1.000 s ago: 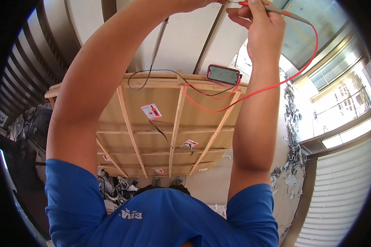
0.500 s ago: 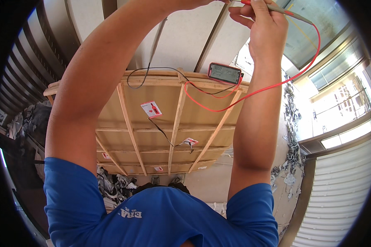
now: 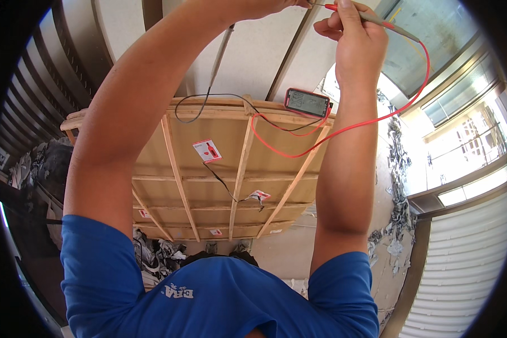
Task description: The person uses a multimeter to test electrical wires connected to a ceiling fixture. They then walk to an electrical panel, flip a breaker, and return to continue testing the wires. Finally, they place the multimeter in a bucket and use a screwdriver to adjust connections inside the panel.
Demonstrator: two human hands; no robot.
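My right hand (image 3: 359, 48) is raised at the top edge, its thumb and fingers closed round a multimeter test probe (image 3: 380, 21) with a grey handle and red bands. The probe's thin metal tip points left, toward the fingertips of my left hand (image 3: 265, 7). That hand's fingers are pinched together and partly cut off by the top edge; what they hold is hidden. A second grey probe (image 3: 222, 53) slants down from behind my left wrist, trailing a black lead. On the far wooden rail lies a multimeter (image 3: 307, 102) with a red rim, its display lit, joined to a red lead (image 3: 372, 120).
A slatted wooden frame (image 3: 241, 146) with a brown panel stands before me, bearing printed cards (image 3: 208, 150) and a short black cable (image 3: 222, 181). Pale panels (image 3: 253, 50) rise behind it. Crumpled scraps (image 3: 397, 169) line the floor at right, near a ribbed white shutter (image 3: 462, 265).
My right hand and its probe have shifted slightly left and toward me. The second probe has moved a little to the right at its upper end. The multimeter's display looks different.
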